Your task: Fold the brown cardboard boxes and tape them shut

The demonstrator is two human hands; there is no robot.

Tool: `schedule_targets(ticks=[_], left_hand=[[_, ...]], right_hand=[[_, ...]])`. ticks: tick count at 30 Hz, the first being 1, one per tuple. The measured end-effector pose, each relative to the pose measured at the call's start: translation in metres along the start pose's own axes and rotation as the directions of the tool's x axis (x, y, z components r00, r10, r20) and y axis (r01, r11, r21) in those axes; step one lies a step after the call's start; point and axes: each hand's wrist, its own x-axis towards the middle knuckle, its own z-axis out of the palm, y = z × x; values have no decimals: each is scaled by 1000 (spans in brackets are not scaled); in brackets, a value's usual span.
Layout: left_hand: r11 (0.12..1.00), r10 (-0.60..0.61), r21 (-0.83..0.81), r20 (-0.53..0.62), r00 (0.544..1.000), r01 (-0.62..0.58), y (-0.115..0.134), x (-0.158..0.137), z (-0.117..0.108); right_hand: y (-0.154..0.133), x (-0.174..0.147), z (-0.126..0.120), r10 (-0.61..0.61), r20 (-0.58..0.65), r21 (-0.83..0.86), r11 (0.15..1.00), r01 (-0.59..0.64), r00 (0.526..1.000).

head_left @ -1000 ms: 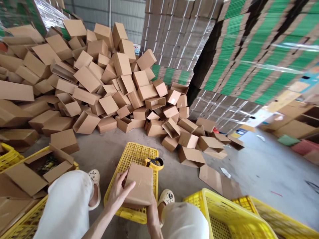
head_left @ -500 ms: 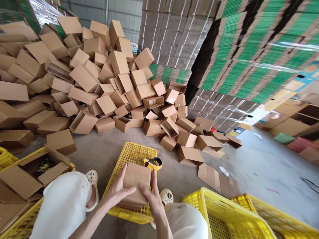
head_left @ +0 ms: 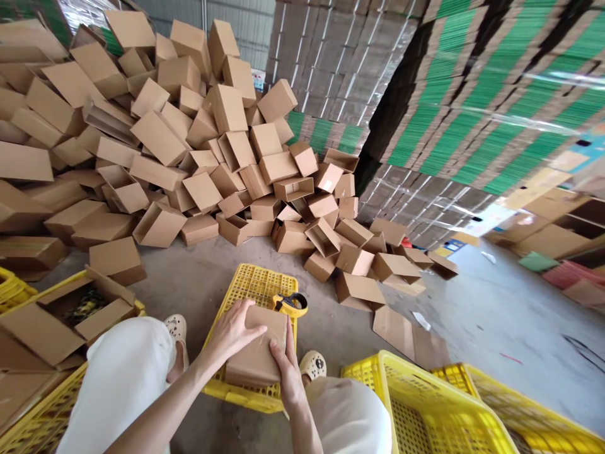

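Note:
A small closed cardboard box point(head_left: 259, 350) rests on an upturned yellow plastic crate point(head_left: 253, 280) between my knees. My left hand point(head_left: 236, 331) grips the box's upper left side, its thumb lying over the top face. Along the right side, my right hand point(head_left: 287, 362) holds the box with the thumb on top and the fingers down the edge. Just beyond the box, a yellow and black tape dispenser point(head_left: 290, 305) lies at the crate's far right corner. The underside of the box is hidden.
A large heap of cardboard boxes point(head_left: 161, 135) spreads across the floor ahead. At my left, an open carton point(head_left: 45, 331) sits in a yellow crate. Yellow baskets point(head_left: 382, 378) stand at my right. Tall stacks of flattened cardboard point(head_left: 472, 94) rise behind.
My left hand has shifted up and over the box's top left edge. My right hand stays on the right side, and the box is slightly turned. The view has tilted slightly.

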Motion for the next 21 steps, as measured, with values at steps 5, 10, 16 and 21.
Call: schedule_targets(ticks=[5, 10, 16, 21], left_hand=[[984, 15, 175, 74, 997, -28, 9, 10, -14], [975, 18, 219, 131, 991, -46, 11, 8, -17], [982, 6, 186, 182, 983, -40, 17, 5, -21], [990, 1, 138, 200, 980, -29, 10, 2, -19]], right_hand=[[7, 3, -3, 0, -5, -2, 1000, 0, 1000], [15, 6, -7, 8, -11, 9, 1000, -8, 1000], [14, 3, -3, 13, -28, 32, 999, -12, 1000], [11, 1, -1, 2, -29, 30, 1000, -1, 1000]])
